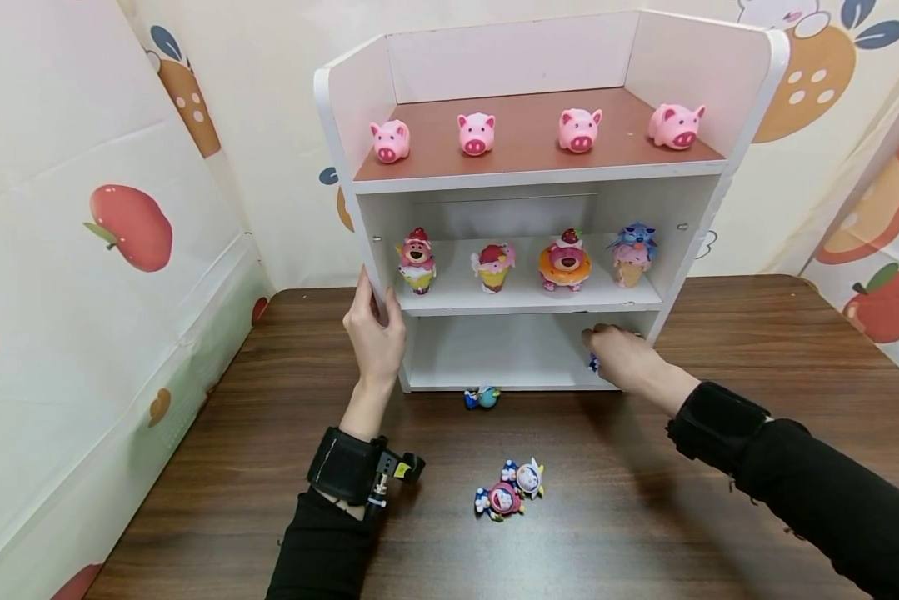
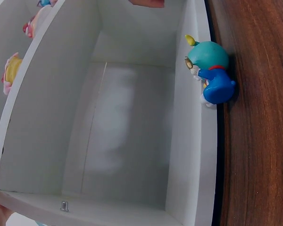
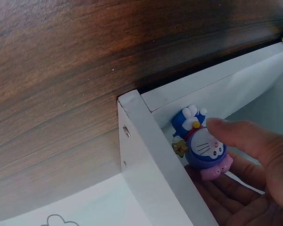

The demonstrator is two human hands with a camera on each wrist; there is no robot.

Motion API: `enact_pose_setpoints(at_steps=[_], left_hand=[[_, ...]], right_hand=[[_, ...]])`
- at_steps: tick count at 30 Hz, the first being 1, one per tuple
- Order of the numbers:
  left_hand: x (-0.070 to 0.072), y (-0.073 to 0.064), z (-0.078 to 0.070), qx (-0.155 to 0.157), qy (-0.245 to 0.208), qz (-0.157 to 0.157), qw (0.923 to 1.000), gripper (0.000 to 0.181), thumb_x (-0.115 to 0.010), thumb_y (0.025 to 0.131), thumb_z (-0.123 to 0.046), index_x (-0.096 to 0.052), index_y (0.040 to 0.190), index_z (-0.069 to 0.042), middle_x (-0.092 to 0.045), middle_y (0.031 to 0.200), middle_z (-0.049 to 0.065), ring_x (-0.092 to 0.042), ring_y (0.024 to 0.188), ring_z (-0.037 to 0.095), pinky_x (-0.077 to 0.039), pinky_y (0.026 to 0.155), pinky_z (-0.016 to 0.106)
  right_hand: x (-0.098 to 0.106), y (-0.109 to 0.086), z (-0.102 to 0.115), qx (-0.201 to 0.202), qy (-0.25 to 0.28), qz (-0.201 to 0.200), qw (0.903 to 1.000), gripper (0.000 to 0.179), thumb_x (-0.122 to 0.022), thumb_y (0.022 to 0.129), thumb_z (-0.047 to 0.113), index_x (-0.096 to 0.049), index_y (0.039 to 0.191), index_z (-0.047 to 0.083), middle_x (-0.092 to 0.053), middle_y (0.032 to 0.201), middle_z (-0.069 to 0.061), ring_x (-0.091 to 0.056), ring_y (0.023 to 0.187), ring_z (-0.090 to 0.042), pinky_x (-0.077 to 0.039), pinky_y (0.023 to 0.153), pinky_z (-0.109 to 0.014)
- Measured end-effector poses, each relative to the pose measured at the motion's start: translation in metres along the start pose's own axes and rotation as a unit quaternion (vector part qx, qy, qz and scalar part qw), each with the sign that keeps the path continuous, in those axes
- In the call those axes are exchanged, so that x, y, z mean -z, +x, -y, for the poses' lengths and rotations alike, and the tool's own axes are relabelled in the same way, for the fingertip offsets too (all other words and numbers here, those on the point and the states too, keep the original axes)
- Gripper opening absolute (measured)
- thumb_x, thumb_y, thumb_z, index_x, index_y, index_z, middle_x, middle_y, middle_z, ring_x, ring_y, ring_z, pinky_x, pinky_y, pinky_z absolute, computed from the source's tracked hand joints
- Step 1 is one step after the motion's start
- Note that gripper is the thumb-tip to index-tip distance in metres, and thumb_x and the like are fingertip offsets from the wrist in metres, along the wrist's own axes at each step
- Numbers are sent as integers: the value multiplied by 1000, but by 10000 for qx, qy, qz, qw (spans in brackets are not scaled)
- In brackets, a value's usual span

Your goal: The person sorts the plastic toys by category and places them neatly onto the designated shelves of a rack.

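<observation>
In the right wrist view, a small blue cat figurine with a pink bow stands at the right end of the bottom compartment, close to the side panel. My right hand pinches it between thumb and fingers; in the head view the hand mostly hides it. With thumb and fingers on either side, my left hand holds the left side panel of the white shelf unit. Another blue figurine with a teal head lies on the table against the shelf's bottom front edge. Two more cat figurines, a pink-headed one and a pale-headed one, lie together nearer me.
Several pink pig figurines line the brown top shelf. Along the middle shelf stand several ice-cream-style figurines. The unit rests on a dark wooden table, with fruit-patterned paper walls behind and at the sides.
</observation>
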State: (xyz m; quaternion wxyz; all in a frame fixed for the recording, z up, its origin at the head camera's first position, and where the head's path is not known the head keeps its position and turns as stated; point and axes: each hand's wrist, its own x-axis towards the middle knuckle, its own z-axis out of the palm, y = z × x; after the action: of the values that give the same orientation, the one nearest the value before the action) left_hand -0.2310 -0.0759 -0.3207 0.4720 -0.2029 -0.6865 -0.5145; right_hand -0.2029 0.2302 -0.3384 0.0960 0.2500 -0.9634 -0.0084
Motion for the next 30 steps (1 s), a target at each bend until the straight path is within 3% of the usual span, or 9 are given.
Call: enact_pose_setpoints(at_steps=[11, 16, 18, 21, 27, 30], left_hand=[[0, 2, 1, 45, -5, -50, 10000, 44, -50, 81, 11, -44, 125, 7, -54, 116, 19, -53, 102, 24, -46, 78, 41], [0, 2, -1, 152, 41, -35, 9999, 44, -51, 80, 14, -44, 123, 10, -54, 114, 22, -53, 102, 28, -46, 77, 43], [1, 4, -10, 168, 54, -32, 9998, 43, -50, 80, 15, -44, 122, 11, -54, 114, 24, -53, 101, 29, -46, 77, 43], [2, 5, -17, 201, 42, -23, 9998, 43, -49, 79, 17, -43, 121, 13, -54, 113, 26, -53, 101, 31, -45, 77, 44], [0, 0, 1, 139, -7, -9, 9999, 45, -50, 82, 10, -43, 126, 6, -54, 117, 19, -52, 104, 24, -45, 80, 40], [0, -1, 0, 113, -43, 23, 9999, 45, -49, 83, 9, -42, 127, 6, -53, 119, 18, -52, 105, 23, -45, 81, 40]], right_hand=[[13, -15, 14, 115, 104, -625, 9979, 31, -72, 61, -6, -58, 90, -7, -56, 85, -18, -55, 78, -33, -47, 66, -42], [18, -27, 30, 149, 371, -734, 9965, 34, -75, 65, 2, -59, 93, -6, -56, 87, -16, -55, 80, -29, -49, 64, -39], [18, -32, 36, 235, 492, -784, 9954, 32, -75, 66, 4, -59, 92, -5, -56, 84, -13, -55, 77, -26, -49, 61, -37], [16, -39, 44, 328, 693, -782, 9940, 30, -74, 67, 5, -59, 91, -4, -57, 82, -11, -57, 73, -22, -49, 59, -35], [12, -51, 56, 388, 1163, -686, 9901, 26, -73, 69, 6, -59, 89, -2, -60, 82, -9, -59, 73, -20, -49, 61, -32], [10, -56, 60, 399, 1634, -450, 9847, 24, -71, 70, 6, -60, 90, -2, -62, 84, -9, -59, 76, -20, -49, 65, -32]])
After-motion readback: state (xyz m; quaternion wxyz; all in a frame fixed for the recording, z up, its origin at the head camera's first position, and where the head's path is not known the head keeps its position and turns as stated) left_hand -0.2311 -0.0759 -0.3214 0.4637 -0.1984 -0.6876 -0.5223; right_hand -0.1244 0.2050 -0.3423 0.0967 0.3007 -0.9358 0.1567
